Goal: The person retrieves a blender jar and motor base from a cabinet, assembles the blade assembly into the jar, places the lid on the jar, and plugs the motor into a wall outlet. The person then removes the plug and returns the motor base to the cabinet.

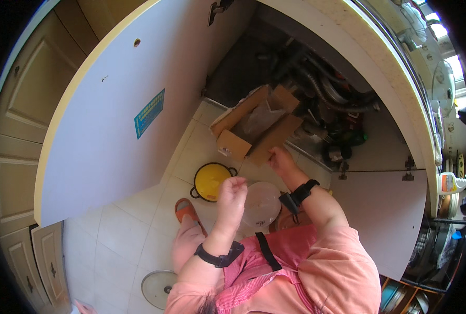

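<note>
An open cardboard box [232,142] sits tilted at the front of the open cabinet, its flaps spread and clear plastic wrapping [261,116] inside. My right hand [281,159] grips the near flap of this box between thumb and fingers. My left hand [233,194] is raised in front of the box with its fingers curled together; whatever may be in them is hidden. Just beyond and left of that hand, a yellow round pot [211,182] with dark loop handles stands on the floor. A pale translucent round lid or bowl [261,204] lies between my forearms.
A large white cabinet door [107,120] stands open at the left, another [379,220] at the right. Hoses [322,83] and bottles [348,137] crowd the cabinet's inside. A glass lid [158,288] lies on the tiled floor near my leg. The countertop edge [390,68] overhangs.
</note>
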`<state>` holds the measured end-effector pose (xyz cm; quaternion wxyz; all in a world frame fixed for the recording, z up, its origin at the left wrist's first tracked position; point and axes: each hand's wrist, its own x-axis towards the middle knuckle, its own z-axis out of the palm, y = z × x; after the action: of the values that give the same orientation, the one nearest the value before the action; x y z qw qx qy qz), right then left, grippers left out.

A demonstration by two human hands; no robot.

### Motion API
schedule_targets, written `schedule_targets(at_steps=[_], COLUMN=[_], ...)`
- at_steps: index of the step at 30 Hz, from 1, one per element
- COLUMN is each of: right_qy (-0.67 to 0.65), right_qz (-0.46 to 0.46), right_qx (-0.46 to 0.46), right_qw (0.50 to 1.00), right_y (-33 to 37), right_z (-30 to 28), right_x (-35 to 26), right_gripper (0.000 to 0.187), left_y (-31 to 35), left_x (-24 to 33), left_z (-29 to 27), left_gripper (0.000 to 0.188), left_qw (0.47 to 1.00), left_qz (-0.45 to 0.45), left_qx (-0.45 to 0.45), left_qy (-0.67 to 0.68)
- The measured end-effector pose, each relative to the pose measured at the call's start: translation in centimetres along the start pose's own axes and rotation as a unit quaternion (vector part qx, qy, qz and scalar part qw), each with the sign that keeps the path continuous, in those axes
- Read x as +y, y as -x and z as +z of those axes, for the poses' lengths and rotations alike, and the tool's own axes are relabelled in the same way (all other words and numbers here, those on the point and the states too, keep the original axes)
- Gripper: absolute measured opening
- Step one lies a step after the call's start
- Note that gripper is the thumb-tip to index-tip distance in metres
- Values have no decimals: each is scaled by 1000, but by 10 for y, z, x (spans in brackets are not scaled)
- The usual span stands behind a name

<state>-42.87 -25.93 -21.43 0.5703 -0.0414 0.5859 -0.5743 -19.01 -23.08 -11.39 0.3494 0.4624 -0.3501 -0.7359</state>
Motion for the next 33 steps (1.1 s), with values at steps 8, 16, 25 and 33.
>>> schedule_targets(at_steps=[8, 16, 25, 33], right_qy=[46, 300, 417, 523], right_qz=[29, 66, 5, -58], right_qx=[39, -4, -171, -205], right_qw=[998, 951, 893, 825], right_y=[62, 142, 181, 194], right_z=[-21, -41, -24, -23], right_x=[7, -25, -57, -67], right_gripper=[12, 29, 37, 42], left_y=[0, 2, 22, 39], left_x=[14, 21, 23, 13], left_z=[-24, -53, -54, -50], left_gripper=[26, 52, 49, 27], left_qw=[989, 943, 988, 980], left_qz=[99, 114, -15, -6], left_qx=[85, 80, -138, -145], left_qy=[-62, -302, -63, -139])
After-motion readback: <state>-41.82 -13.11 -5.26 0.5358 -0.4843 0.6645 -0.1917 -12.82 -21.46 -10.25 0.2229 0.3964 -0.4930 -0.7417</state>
